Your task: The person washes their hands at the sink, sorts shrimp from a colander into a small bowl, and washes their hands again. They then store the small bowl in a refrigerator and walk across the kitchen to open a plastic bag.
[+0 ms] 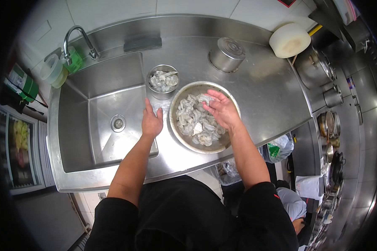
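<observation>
A wide metal bowl (174, 133) on the steel counter holds many raw grey shrimp (192, 115). My right hand (223, 109) is over the bowl's right side, fingers apart and close to the shrimp; I see nothing plainly gripped in it. My left hand (152, 122) hovers between the sink and the bowl, its thumb and fingers spread, holding nothing. Just beyond that hand stands a small round metal container (162, 94) with more shrimp inside. It sits near the sink's right edge, beside the bowl.
At left is a steel sink (73, 129) with a curved faucet (80, 33). A lidded metal pot (227, 55) stands at the back, and a round whitish board (290, 40) leans at back right. Below the right edge are plastic bags (280, 147) and another person's sleeve (292, 203).
</observation>
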### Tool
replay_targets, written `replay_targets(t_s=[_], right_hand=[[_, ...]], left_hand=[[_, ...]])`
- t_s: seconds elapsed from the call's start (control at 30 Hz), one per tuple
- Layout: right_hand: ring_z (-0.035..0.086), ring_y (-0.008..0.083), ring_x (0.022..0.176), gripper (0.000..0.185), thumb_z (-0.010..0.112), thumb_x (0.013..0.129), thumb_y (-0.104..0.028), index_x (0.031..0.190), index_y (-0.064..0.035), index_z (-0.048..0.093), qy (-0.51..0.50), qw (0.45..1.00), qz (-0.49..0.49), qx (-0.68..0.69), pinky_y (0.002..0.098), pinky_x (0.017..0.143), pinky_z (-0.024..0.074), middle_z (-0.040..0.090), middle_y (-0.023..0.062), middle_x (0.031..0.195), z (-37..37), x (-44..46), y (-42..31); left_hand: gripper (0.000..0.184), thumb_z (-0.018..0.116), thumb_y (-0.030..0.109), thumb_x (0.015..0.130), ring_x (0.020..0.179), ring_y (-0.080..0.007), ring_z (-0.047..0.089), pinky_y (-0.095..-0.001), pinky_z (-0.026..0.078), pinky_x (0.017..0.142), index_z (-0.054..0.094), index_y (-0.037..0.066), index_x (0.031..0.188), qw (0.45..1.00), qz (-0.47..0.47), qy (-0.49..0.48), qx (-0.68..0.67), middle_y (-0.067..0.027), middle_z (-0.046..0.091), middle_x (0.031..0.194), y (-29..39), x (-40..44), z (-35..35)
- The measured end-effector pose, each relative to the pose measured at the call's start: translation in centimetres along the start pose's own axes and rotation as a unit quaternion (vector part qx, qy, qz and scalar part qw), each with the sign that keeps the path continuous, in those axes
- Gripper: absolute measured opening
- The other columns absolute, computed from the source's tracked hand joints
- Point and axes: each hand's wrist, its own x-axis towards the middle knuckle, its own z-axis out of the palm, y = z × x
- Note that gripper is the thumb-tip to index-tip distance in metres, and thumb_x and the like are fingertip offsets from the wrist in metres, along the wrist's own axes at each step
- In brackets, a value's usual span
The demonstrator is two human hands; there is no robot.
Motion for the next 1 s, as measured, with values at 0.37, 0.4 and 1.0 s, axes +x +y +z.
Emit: replay_targets(t_s=[0.37,0.4,1.0], right_hand=[[0.059,0.0106,0.084,0.026,0.056,0.094,-0.003,0.119,-0.0006,0.061,0.018,0.957,-0.067,-0.283,0.0253,0.078,0.0502,0.067,0.004,0.105,0.3,0.0,0.2],[0.06,0.0109,0.087,0.026,0.057,0.094,-0.004,0.119,-0.0002,0.061,0.021,0.957,-0.065,-0.282,0.0253,0.079,0.0506,0.067,0.0049,0.106,0.3,0.0,0.1],[0.048,0.0358,0.123,0.052,0.074,0.078,-0.024,0.126,-0.0127,0.059,-0.133,0.659,-0.116,-0.731,0.0429,0.101,0.0437,0.05,0.0224,0.132,3.6,-2.5,2.1]], left_hand=[[0.077,0.048,0.038,0.096,0.111,-0.0457,0.054,-0.0481,0.045,0.095,0.007,0.006,0.153,1.0,0.004,0.01,-0.001,-0.0303,0.045,0.131,-0.6,0.2,0.4],[0.077,0.048,0.037,0.096,0.111,-0.0458,0.054,-0.0483,0.045,0.095,0.007,0.006,0.153,1.0,0.004,0.01,-0.002,-0.0304,0.045,0.131,-0.5,0.2,0.4],[0.076,0.049,0.037,0.097,0.112,-0.0448,0.054,-0.048,0.045,0.095,0.007,0.007,0.152,1.0,0.016,0.017,-0.008,-0.0299,0.045,0.131,-0.6,0.2,0.6]])
